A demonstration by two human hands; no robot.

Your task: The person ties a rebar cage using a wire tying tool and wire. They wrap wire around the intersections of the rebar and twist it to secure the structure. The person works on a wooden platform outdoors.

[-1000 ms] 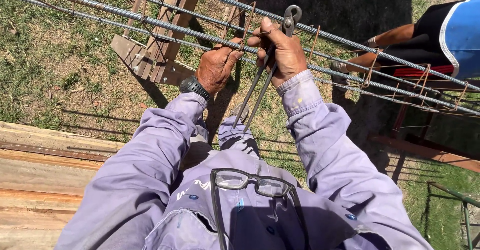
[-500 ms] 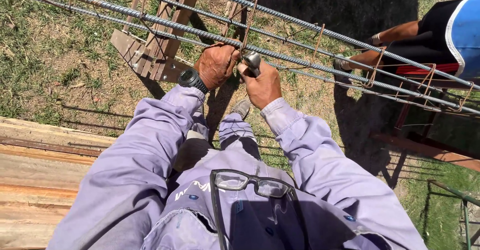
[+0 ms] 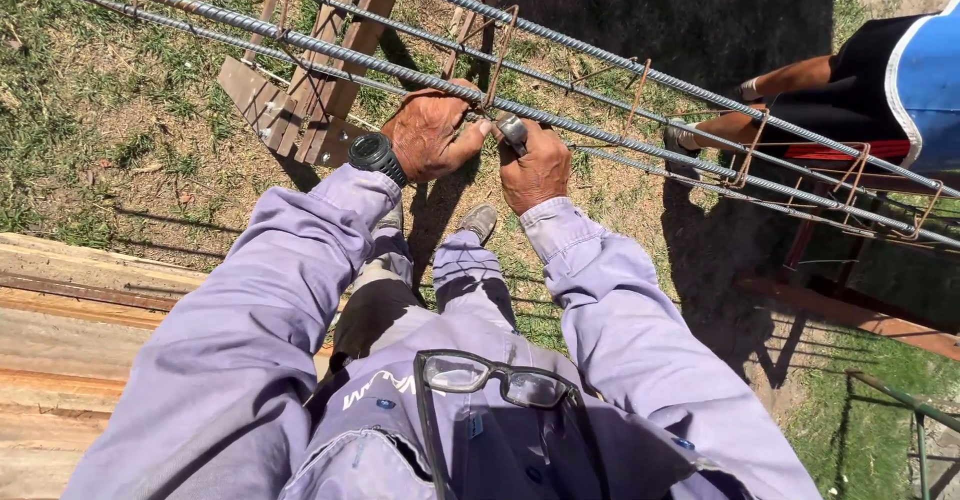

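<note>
Two hands (image 3: pixel 430 138) (image 3: pixel 535 168), one pincers (image 3: pixel 513 131), four rebars (image 3: pixel 620 137)

Grey ribbed rebar (image 3: pixel 600 132) is glinting in the sun, crossed by rust-brown wire stirrups (image 3: pixel 632 85). Pale lilac sleeves (image 3: pixel 300 260) are covering both arms, with a black watch (image 3: pixel 374 153) showing at the left wrist. Black-framed glasses (image 3: pixel 490 378) are hanging near. Green grass (image 3: pixel 80 110) is mottling with tan dirt; a blue, white-trimmed garment (image 3: pixel 930 70) is showing far right.
</note>
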